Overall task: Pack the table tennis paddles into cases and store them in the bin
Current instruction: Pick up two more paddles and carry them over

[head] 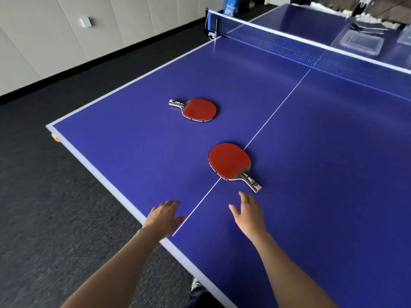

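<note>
Both of your hands are empty, with fingers spread and relaxed: your left hand (164, 215) hovers at the near edge of the blue table-tennis counter (333, 174), and your right hand (249, 213) reaches forward just short of the nearer paddle's handle. Neither touches anything yet.

The step in hand looks like the first pickup. The nearer red-rubber paddle with a wooden handle (230, 161) lies flat across the white centre line, its handle pointing toward your right hand, so take it by the handle, not the rubber face. Slide your fingers under the handle's end, where it offers an edge to lift, and close your thumb over the top. Keep the blade level as you lift so it does not scrape the counter. Your left hand is free to go for the second paddle or to receive a case.

Count what you have: two paddles. The farther red-rubber paddle (195, 110) lies flat, well apart from the first, toward the left side of the counter, its handle pointing left, away from the centre line. No cases are plain to see near you. Beyond the dark net with a white top band (300, 44) there are clear plastic containers (360, 42), blurred; whether one is the bin, I cannot tell. You will likely need to find the cases before packing.
</note>
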{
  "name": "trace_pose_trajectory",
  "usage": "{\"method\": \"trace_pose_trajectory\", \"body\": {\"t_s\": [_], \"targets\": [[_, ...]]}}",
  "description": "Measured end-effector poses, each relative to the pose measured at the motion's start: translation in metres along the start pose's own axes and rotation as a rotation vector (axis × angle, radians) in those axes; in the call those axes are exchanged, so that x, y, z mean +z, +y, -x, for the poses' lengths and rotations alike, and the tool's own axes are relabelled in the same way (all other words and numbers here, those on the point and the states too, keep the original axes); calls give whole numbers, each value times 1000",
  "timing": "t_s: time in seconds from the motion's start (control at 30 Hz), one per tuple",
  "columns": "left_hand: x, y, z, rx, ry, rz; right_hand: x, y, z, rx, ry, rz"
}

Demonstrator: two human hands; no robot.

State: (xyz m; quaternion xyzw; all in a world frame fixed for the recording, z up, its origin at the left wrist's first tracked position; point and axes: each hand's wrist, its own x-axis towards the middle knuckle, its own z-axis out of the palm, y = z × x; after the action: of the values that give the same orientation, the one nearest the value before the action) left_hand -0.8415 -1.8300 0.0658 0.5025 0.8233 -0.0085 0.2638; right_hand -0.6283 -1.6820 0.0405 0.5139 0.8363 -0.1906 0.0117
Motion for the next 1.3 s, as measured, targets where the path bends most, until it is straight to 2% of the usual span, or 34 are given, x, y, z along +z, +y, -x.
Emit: {"method": "trace_pose_trajectory", "body": {"t_s": [0.13,0.3,0.57,0.8,1.0,1.13,1.3], "targets": [[-8,6,-38,28,31,43,-2,17,-47,136,162,-110],[-16,2,-71,23,30,71,8,33,-86,257,130,-106],[-23,-8,-106,15,17,84,18,47,-107,238,219,-101],[-35,-13,-131,61,18,117,18,44,-101,217,204,-375],[-64,-37,-173,112,69,180,17,23,-99,279,243,-456],[-95,-60,-215,170,97,184,18,-9,-108,438,318,-589],[-150,-102,-287,220,135,220,20,-74,-135,659,489,-744]]}}
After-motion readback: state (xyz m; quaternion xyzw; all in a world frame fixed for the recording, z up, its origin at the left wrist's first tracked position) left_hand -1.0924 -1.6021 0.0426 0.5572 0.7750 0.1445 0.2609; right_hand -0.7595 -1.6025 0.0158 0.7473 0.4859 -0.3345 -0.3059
